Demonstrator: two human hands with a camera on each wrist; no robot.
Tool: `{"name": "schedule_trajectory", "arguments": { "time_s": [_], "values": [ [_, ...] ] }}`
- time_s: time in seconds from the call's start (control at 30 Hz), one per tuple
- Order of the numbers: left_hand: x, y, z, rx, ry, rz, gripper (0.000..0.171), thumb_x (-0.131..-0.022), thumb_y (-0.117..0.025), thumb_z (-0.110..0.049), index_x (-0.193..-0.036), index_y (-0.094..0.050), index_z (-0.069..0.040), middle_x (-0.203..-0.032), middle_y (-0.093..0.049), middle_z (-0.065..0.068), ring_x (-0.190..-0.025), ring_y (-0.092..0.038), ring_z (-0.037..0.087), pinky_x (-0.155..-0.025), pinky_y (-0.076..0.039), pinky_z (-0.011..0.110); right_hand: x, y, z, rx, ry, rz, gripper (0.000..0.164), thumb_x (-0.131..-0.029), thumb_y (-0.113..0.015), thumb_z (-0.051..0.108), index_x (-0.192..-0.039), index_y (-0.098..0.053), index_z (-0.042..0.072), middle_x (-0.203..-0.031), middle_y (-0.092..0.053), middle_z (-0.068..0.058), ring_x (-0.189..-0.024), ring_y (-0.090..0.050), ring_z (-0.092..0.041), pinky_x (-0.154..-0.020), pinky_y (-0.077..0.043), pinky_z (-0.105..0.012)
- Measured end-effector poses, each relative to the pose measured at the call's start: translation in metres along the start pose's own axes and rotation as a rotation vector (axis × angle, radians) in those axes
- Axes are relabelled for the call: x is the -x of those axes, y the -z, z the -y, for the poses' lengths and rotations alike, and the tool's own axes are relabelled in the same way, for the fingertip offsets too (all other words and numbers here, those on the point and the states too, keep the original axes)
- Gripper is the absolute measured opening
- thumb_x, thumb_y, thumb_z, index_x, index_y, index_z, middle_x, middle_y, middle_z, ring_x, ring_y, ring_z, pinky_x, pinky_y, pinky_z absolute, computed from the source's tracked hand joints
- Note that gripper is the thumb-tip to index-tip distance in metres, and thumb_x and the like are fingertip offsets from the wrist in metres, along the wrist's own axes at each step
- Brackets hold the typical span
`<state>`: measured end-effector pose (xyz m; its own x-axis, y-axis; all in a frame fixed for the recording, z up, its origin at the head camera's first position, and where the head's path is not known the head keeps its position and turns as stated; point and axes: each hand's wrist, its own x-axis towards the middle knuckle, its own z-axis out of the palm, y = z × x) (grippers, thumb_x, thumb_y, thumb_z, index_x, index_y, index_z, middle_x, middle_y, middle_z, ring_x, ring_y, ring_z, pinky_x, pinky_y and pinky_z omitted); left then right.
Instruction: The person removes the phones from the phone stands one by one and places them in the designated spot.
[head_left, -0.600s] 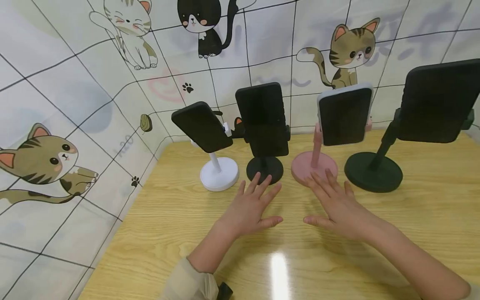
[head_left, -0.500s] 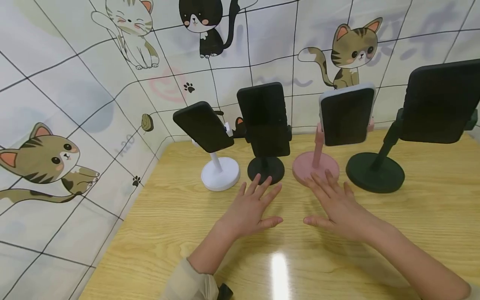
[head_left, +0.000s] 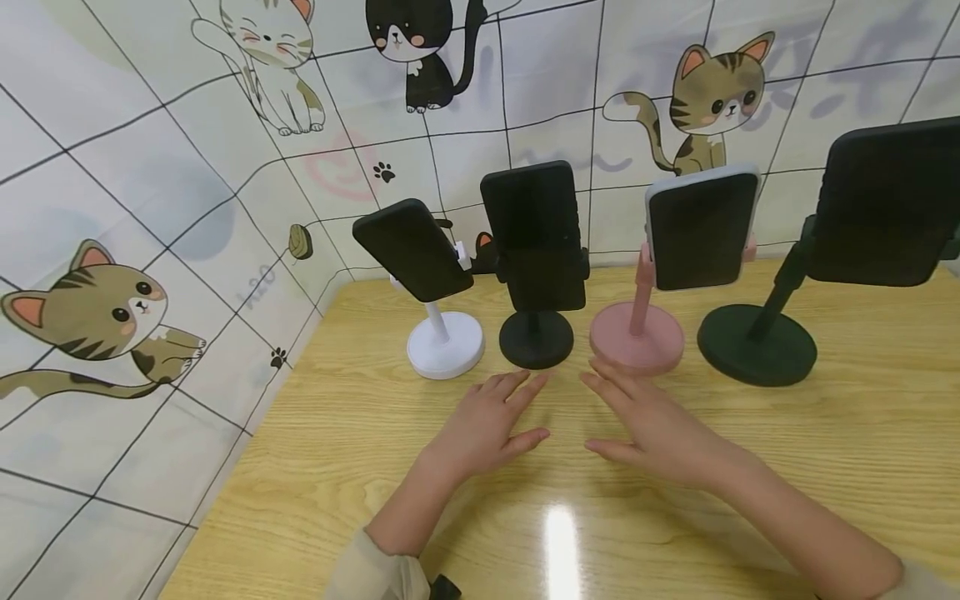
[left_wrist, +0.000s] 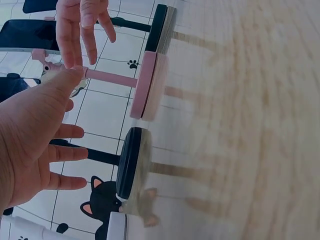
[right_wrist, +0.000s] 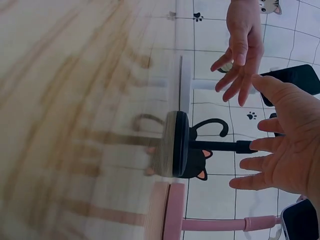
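My left hand (head_left: 483, 425) hovers over the table in the head view, fingers spread and holding nothing. Its fingertips point at the round base of the black phone stand (head_left: 536, 340). To the right, my right hand (head_left: 660, 425) is also empty, with straight fingers just in front of the pink phone stand (head_left: 637, 343). Both thumbs point inward, a gap between them. A black phone (head_left: 534, 237) sits upright in the black stand, and a light-edged phone (head_left: 702, 229) in the pink one. The left wrist view shows my left palm (left_wrist: 30, 135) with fingers apart.
At the left, a white phone stand (head_left: 446, 345) carries a tilted black phone (head_left: 412, 250). On the right, a dark green stand (head_left: 756, 346) bears a larger black-screened device (head_left: 888, 204). A cat-printed cloth (head_left: 555, 83) rises behind the wood-grain table (head_left: 315, 500).
Both hands have drawn back from the stand bases, so the fingertips overlap them less in the head view. The view has shifted slightly left; the stands stay in place.
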<state>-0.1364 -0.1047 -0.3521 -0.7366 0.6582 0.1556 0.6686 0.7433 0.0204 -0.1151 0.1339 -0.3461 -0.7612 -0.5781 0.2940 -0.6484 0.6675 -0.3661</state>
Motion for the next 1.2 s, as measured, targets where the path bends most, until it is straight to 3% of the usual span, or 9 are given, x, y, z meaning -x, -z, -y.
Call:
{"name": "schedule_trajectory", "arguments": {
  "time_s": [0.47, 1.2],
  "values": [
    [0.009, -0.001, 0.010, 0.105, 0.051, -0.083, 0.056, -0.089, -0.053, -0.039, -0.135, -0.041, -0.011, -0.131, -0.046, 0.011, -0.118, -0.045, 0.025, -0.093, -0.040, 0.040, -0.019, -0.011, 0.013, -0.056, -0.016, -0.034, 0.061, -0.078, -0.070, 0.027, -0.126, -0.046, -0.003, -0.131, -0.043, -0.021, -0.118, -0.043, -0.036, -0.090, -0.040, -0.048],
    [0.029, 0.006, 0.031, 0.192, 0.168, -0.342, 0.052, -0.082, -0.064, -0.025, -0.127, -0.049, -0.004, -0.124, -0.050, 0.012, -0.112, -0.050, 0.025, -0.086, -0.045, 0.038, -0.062, -0.019, 0.043, -0.211, -0.025, -0.060, 0.059, -0.080, -0.068, 0.025, -0.128, -0.045, -0.001, -0.134, -0.041, -0.018, -0.119, -0.043, -0.034, -0.093, -0.038, -0.048]
  ]
}}
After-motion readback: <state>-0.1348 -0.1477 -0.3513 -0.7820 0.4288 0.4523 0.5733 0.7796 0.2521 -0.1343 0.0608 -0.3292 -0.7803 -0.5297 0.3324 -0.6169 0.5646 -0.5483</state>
